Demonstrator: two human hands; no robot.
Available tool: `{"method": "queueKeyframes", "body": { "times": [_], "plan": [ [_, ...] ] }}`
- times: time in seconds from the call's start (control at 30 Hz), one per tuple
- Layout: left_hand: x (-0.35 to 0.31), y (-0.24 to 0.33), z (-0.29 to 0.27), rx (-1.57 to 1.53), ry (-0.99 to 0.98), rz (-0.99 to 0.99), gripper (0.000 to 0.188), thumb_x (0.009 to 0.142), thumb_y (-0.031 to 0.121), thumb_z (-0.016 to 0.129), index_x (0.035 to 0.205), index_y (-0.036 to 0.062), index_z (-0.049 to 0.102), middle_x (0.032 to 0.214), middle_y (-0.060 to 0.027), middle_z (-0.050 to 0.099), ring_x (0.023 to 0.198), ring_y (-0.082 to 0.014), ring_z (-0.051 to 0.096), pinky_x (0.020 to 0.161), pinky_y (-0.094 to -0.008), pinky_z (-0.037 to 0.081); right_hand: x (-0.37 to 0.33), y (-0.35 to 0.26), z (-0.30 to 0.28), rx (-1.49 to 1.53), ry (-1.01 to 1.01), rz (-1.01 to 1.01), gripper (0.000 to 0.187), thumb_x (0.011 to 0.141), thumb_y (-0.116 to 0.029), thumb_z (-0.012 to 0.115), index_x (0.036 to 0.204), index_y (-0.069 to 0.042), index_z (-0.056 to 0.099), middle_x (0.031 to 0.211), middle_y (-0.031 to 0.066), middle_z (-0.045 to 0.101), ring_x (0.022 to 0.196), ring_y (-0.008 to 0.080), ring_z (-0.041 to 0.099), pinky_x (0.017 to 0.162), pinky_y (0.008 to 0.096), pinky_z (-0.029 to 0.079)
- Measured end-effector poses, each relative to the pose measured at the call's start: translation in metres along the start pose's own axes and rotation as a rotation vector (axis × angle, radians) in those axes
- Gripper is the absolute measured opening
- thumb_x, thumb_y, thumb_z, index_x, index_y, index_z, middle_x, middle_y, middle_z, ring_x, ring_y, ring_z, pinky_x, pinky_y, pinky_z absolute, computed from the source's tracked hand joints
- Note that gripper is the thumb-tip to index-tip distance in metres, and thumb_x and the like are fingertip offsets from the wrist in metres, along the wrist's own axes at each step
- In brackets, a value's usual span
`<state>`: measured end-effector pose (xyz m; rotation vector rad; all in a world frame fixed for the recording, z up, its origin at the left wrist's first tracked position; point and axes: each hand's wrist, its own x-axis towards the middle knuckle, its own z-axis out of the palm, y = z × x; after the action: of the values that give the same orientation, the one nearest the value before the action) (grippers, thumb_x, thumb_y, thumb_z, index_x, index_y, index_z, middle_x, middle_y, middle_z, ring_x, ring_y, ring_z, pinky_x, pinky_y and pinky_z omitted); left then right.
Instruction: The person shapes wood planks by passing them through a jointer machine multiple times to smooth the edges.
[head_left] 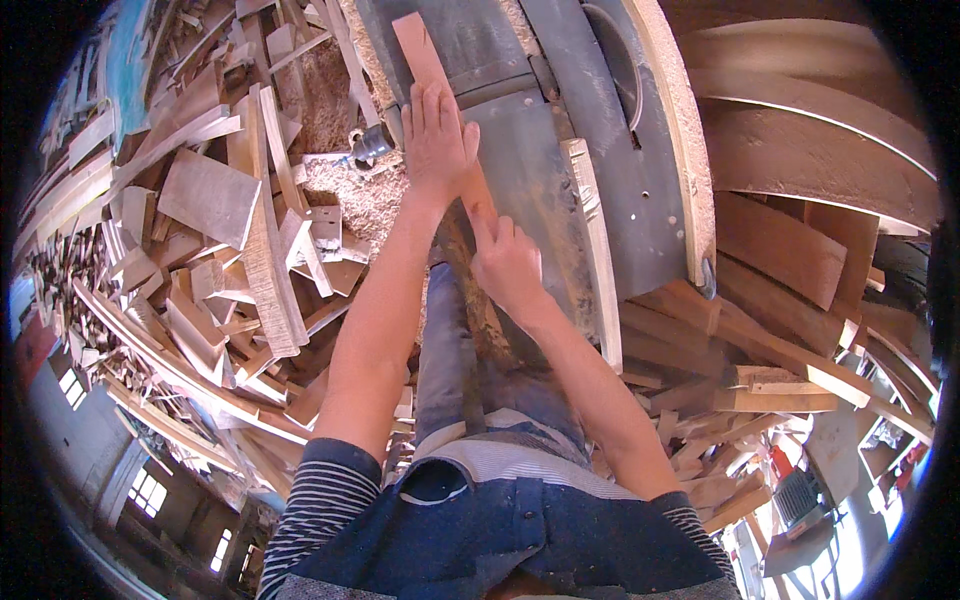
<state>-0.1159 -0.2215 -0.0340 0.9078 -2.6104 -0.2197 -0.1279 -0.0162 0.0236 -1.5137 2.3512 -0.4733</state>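
Note:
A narrow reddish-brown wooden strip (pixel 422 52) lies lengthwise along the left side of a grey metal machine bed (pixel 525 150). Flat across the strip's middle rests my left hand (pixel 437 140), its fingers stretched forward and its thumb toward the right. My right hand (pixel 510 265) is closed at the strip's near end, with the index finger extended along the wood. The palm hides what lies beneath it. A crosswise seam in the bed shows just right of my left fingers. On the bed's right part lies a pale, rough-edged batten (pixel 593 250).
Offcuts and boards (pixel 215 195) are heaped on the left, with sawdust (pixel 365 200) beside the machine. A dark cylindrical fitting (pixel 372 145) juts from the bed's left edge. Wide curved planks (pixel 800 150) are stacked at right, and more scrap wood (pixel 780 390) lies nearer me.

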Motion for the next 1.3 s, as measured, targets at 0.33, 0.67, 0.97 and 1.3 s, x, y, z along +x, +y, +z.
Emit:
{"method": "queueKeyframes", "body": {
  "times": [0.33, 0.67, 0.97, 1.3],
  "plan": [
    [0.080, -0.048, 0.018, -0.072, 0.070, 0.057, 0.062, 0.098, 0.032, 0.059, 0.145, -0.0054, 0.044, 0.152, -0.0256, 0.042, 0.145, -0.0523, 0.034, 0.119, -0.0592, 0.031, 0.090, -0.006, -0.002, -0.052, 0.025, 0.000, 0.052, 0.079, -0.007, 0.067, 0.130, 0.000, 0.059, 0.093, 0.0164, 0.059, 0.080, 0.0331, 0.067, 0.065, 0.0451, 0.059],
    [0.139, -0.075, 0.018, -0.107, -0.047, -0.081, 0.069, 0.101, 0.033, 0.054, 0.154, -0.0081, 0.038, 0.164, -0.0233, 0.034, 0.158, -0.0387, 0.020, 0.128, -0.0508, 0.020, 0.161, -0.011, -0.005, -0.095, 0.046, 0.001, 0.044, 0.078, -0.010, 0.069, 0.118, -0.002, 0.056, 0.091, 0.0164, 0.061, 0.076, 0.0338, 0.069, 0.061, 0.0455, 0.059],
    [0.182, -0.102, 0.031, -0.127, -0.077, -0.095, 0.074, 0.099, 0.038, 0.052, 0.155, -0.0082, 0.037, 0.168, -0.0253, 0.027, 0.160, -0.0391, 0.016, 0.128, -0.0525, 0.019, 0.210, -0.005, -0.002, -0.029, 0.066, -0.007, 0.063, 0.078, -0.012, 0.068, 0.138, -0.009, 0.054, 0.093, 0.0236, 0.063, 0.076, 0.0458, 0.068, 0.067, 0.0555, 0.058],
    [0.210, -0.130, 0.016, -0.174, -0.131, -0.145, 0.080, 0.098, 0.042, 0.056, 0.158, -0.0057, 0.032, 0.169, -0.0248, 0.025, 0.160, -0.0383, 0.015, 0.129, -0.0535, 0.016, 0.259, -0.011, -0.013, -0.122, -0.028, 0.000, 0.073, 0.081, -0.024, 0.068, 0.150, -0.016, 0.048, 0.103, 0.0273, 0.066, 0.086, 0.0479, 0.070, 0.079, 0.0547, 0.058]
  ]
}}
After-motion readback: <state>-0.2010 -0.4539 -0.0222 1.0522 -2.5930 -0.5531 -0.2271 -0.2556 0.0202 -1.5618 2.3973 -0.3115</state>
